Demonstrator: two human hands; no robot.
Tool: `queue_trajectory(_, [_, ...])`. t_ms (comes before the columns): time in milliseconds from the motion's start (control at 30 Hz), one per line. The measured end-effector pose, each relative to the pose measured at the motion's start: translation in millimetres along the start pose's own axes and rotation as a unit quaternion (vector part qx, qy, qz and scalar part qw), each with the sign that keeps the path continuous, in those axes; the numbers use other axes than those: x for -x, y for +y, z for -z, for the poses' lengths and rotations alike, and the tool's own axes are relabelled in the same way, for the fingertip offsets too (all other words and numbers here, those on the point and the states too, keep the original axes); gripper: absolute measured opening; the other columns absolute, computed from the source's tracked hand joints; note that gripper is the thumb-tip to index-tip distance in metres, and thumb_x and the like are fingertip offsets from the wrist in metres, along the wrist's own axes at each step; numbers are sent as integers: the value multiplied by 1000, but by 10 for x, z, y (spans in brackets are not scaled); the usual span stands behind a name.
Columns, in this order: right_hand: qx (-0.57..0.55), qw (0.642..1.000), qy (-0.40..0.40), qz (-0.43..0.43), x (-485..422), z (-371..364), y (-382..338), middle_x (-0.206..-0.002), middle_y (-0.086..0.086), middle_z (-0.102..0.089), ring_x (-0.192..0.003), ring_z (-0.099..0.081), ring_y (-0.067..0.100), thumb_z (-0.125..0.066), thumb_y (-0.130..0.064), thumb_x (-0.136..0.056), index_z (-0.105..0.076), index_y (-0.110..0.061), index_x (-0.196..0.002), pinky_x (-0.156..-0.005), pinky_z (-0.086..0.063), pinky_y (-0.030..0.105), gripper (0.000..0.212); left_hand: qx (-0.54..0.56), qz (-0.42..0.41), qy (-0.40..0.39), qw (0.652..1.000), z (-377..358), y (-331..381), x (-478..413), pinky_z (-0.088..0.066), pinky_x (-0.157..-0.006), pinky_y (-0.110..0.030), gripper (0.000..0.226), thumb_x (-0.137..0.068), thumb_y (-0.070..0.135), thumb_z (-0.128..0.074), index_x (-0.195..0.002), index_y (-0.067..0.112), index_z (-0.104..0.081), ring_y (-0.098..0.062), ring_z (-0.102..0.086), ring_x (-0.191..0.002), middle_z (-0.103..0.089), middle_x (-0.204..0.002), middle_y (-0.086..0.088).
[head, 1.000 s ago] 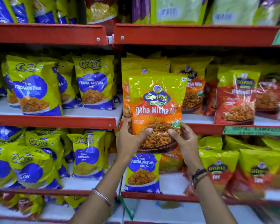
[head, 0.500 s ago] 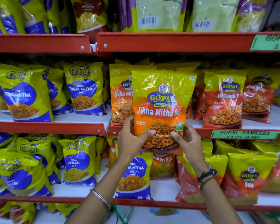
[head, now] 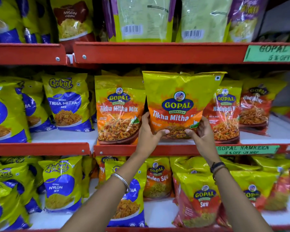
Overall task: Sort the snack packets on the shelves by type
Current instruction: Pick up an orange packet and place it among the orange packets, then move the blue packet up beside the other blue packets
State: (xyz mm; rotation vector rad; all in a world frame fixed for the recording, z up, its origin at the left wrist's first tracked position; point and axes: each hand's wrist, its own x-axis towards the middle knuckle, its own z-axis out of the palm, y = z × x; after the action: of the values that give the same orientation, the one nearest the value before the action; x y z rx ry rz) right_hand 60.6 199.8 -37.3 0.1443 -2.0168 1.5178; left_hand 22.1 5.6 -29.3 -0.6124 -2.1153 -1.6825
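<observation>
An orange-and-yellow Gopal Tikha Mitha Mix packet [head: 177, 101] stands upright at the middle shelf, its bottom at the shelf surface. My left hand [head: 148, 131] grips its lower left corner and my right hand [head: 202, 131] its lower right corner, thumbs on the front. A matching Tikha Mitha Mix packet [head: 118, 111] stands just to its left. A red Gopal Nadiyadi Mix packet [head: 226, 114] stands to its right, partly hidden behind the held packet.
Blue-and-yellow Gokul Tikha Mitha packets [head: 65, 102] fill the middle shelf's left bay. The lower shelf holds Gokul Nylon Sev [head: 60, 186], Gopal Nylon Sev [head: 157, 178] and Gopal Sev [head: 203, 198] packets. Red shelf edges [head: 157, 51] run across, with green price labels [head: 244, 149].
Both hands have carried the held packet to the right and back onto the middle shelf, away from the matching packet it covered. The view has moved closer to the shelf.
</observation>
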Motion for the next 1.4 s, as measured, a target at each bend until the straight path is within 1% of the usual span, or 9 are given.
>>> queue_trajectory(200, [38, 999, -2, -15, -114, -6, 289, -128, -2, -59, -120, -56, 10, -66, -34, -83, -44, -19, -136, -100, -47, 34, 60, -58, 29, -16, 998, -107, -192, -102, -50, -96, -42, 84, -70, 56, -74, -136, 25, -33, -19, -57, -117, -58, -129, -1])
queue_trajectory(500, [142, 988, 50, -40, -182, -162, 268, -127, 9, -61, -116, -58, 24, -58, -42, -89, -49, -11, -132, -97, -47, 40, 55, -149, 25, -19, 988, -125, -222, -207, -47, -100, -38, 82, -81, 59, -59, -144, 19, -25, -22, -49, -127, -49, -142, -4])
queue_trajectory(633, [150, 969, 181, 76, 308, -457, 152, -125, 10, -48, -117, -48, 21, -58, -27, -92, -49, -6, -125, -100, -40, 30, 40, -63, -66, 80, 993, 8, -265, 205, -38, -107, -29, 55, -91, 33, -58, -136, 7, -40, -14, -44, -129, -46, -136, -6])
queue_trajectory(733, [107, 982, 131, 88, 812, -775, 261, -116, 1, -50, -110, -49, 12, -54, -27, -91, -54, -10, -116, -99, -37, 18, 31, -56, -115, 148, 981, 171, -615, 693, -36, -106, -28, 35, -94, 31, -50, -122, 11, -46, -15, -45, -125, -48, -126, -4])
queue_trajectory(833, [83, 995, 37, 30, 1285, -1084, 588, -110, -1, -54, -102, -53, 5, -50, -35, -89, -55, -19, -112, -90, -41, 15, 28, -74, -23, 163, 984, 374, -1163, 1164, -39, -103, -35, 36, -92, 39, -50, -120, 18, -44, -18, -44, -121, -44, -125, -5])
queue_trajectory(1033, [69, 961, -143, -227, 1796, -1650, 1553, -117, 5, -56, -108, -58, 25, -60, -58, -77, -48, -14, -122, -93, -49, 49, 64, -216, 273, -13, 937, 816, -2133, 1682, -23, -112, -33, 94, -65, 35, -71, -139, -5, -29, -38, -27, -136, -27, -144, -25])
queue_trajectory(1133, [13, 931, -222, -288, 1867, -1862, 1698, -124, 0, -58, -119, -56, 21, -72, -28, -81, -45, -16, -127, -97, -47, 30, 54, -220, 338, -66, 913, 903, -2494, 1734, -32, -109, -36, 106, -47, 45, -76, -137, 4, -37, -32, -36, -132, -38, -141, -17])
queue_trajectory(1233, [5, 919, -242, -311, 1900, -1946, 1738, -128, -3, -62, -119, -58, 16, -75, -27, -79, -45, -22, -132, -88, -47, 16, 61, -112, 356, -91, 923, 984, -2693, 1816, -48, -100, -49, 87, -44, 34, -86, -122, 20, -51, -27, -58, -114, -61, -126, -13])
queue_trajectory(1400, [9, 930, -181, -320, 2000, -1924, 1522, -118, -1, -67, -100, -64, 2, -81, -17, -72, -48, -26, -125, -74, -48, 9, 63, -31, 394, -75, 916, 1154, -2440, 1861, -49, -69, -24, 66, -59, -3, -84, -112, 13, -48, -18, -57, -89, -63, -99, -7])
